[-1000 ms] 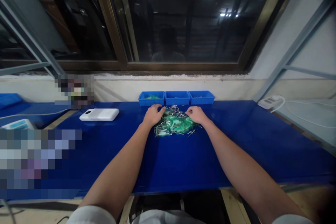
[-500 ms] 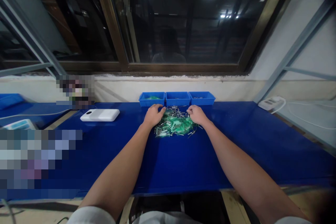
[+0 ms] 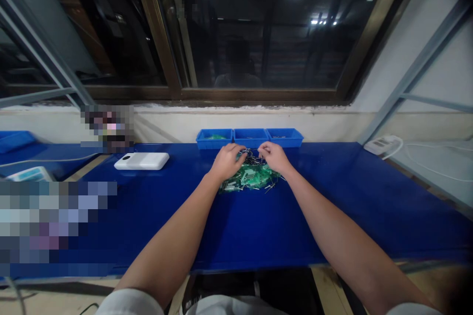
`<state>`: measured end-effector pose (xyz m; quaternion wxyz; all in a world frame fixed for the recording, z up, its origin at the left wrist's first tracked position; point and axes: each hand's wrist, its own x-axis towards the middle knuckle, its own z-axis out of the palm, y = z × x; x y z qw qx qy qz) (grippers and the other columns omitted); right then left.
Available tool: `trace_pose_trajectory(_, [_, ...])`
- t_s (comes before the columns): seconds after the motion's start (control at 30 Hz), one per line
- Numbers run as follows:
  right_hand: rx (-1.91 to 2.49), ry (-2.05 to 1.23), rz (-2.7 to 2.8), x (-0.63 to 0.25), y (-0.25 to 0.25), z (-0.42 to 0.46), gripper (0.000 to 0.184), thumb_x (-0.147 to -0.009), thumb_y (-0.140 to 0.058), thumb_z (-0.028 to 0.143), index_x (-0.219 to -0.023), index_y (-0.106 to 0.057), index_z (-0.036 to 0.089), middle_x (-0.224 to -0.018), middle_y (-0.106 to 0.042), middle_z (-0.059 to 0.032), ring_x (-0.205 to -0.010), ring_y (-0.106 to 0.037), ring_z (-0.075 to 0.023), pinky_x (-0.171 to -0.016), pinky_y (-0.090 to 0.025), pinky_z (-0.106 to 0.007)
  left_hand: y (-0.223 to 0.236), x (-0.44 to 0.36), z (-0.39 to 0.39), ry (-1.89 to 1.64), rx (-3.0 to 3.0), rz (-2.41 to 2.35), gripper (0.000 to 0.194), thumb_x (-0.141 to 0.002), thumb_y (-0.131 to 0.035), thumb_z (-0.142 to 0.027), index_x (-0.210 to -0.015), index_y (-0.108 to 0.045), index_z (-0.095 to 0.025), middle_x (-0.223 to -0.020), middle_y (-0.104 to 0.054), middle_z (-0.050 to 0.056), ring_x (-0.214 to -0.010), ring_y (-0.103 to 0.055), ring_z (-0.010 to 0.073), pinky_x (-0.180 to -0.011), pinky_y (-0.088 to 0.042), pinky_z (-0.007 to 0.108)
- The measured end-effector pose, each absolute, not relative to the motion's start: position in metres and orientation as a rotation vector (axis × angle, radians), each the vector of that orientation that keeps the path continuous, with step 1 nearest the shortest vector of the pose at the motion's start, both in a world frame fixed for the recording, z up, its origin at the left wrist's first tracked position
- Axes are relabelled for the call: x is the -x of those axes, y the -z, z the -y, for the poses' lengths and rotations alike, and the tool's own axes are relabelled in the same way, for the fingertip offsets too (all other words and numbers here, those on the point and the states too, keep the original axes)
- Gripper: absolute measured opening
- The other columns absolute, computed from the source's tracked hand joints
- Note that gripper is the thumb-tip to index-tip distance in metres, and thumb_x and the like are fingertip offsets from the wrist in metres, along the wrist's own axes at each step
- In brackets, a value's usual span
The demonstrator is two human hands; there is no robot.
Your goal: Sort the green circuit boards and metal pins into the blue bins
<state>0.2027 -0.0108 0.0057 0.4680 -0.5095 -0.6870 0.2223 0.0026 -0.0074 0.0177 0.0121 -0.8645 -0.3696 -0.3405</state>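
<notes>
A heap of thin metal pins and small green plastic pieces lies on the blue tabletop. At the heap's back left is my left hand, palm down, thumb apart from the curved fingers, touching the pins. My right hand is at the back right edge with thumb and fingertips pinched together; whatever is between them is too small to make out. Behind the hands stand three blue bins: the left bin has green pieces in it, while the middle bin and right bin show a few pins.
A white power-bank-like device lies to the left. At the far right edge sits a white power strip with a cable. Grey metal struts rise on both sides, and a window is behind the table.
My left hand has moved right and slightly back, over the pins. My right hand has shifted slightly left and back, staying pinched. The two hands are closer together.
</notes>
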Motion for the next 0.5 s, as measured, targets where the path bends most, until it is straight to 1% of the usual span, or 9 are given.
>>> trace_pose_trajectory(0.13, [1.07,-0.725,1.691,-0.196,-0.002,0.007,0.015,-0.073,-0.056,0.032,-0.078,-0.059,0.018,-0.072,-0.063,-0.0012,-0.069,-0.059,-0.0146,-0.067,-0.045,-0.027,-0.022,-0.012,0.017,1.003,2.758,1.027,0.028,-0.09,-0.045,-0.031,-0.111,-0.058,-0.019,-0.107,-0.062,0.007,-0.103,-0.054,0.0212,-0.089,-0.04,0.036])
trace_pose_trajectory(0.2, [1.021,-0.786,1.675,-0.194,-0.001,0.007,0.018,-0.071,-0.058,0.032,-0.084,-0.058,0.018,-0.075,-0.063,-0.0011,-0.072,-0.059,-0.0143,-0.069,-0.045,-0.027,-0.022,-0.013,0.019,0.99,2.767,1.036,0.029,-0.089,-0.045,-0.03,-0.114,-0.056,-0.019,-0.107,-0.062,0.008,-0.103,-0.054,0.0215,-0.089,-0.04,0.036])
trace_pose_trajectory(0.33, [1.009,-0.927,1.608,-0.191,-0.001,0.011,0.033,-0.07,-0.061,0.031,-0.098,-0.05,0.02,-0.068,-0.06,0.0032,-0.058,-0.055,-0.0116,-0.055,-0.042,-0.023,-0.021,-0.013,0.019,0.991,2.772,1.056,0.03,-0.09,-0.045,-0.028,-0.116,-0.056,-0.019,-0.106,-0.062,0.008,-0.101,-0.054,0.0212,-0.088,-0.041,0.036])
trace_pose_trajectory(0.4, [0.984,-0.983,1.601,-0.19,-0.002,0.013,0.033,-0.07,-0.061,0.031,-0.098,-0.048,0.021,-0.063,-0.058,0.005,-0.053,-0.053,-0.0107,-0.051,-0.04,-0.022,-0.02,-0.013,0.019,0.98,2.791,1.025,0.028,-0.09,-0.045,-0.028,-0.113,-0.057,-0.019,-0.106,-0.062,0.008,-0.1,-0.055,0.0205,-0.087,-0.041,0.035])
trace_pose_trajectory(0.5, [0.96,-0.998,1.623,-0.189,-0.004,0.015,0.027,-0.072,-0.06,0.031,-0.095,-0.049,0.021,-0.06,-0.057,0.0053,-0.051,-0.052,-0.0103,-0.05,-0.04,-0.022,-0.019,-0.014,0.017,0.98,2.82,0.987,0.025,-0.09,-0.046,-0.026,-0.109,-0.06,-0.02,-0.1,-0.064,0.007,-0.095,-0.056,0.0194,-0.084,-0.042,0.034])
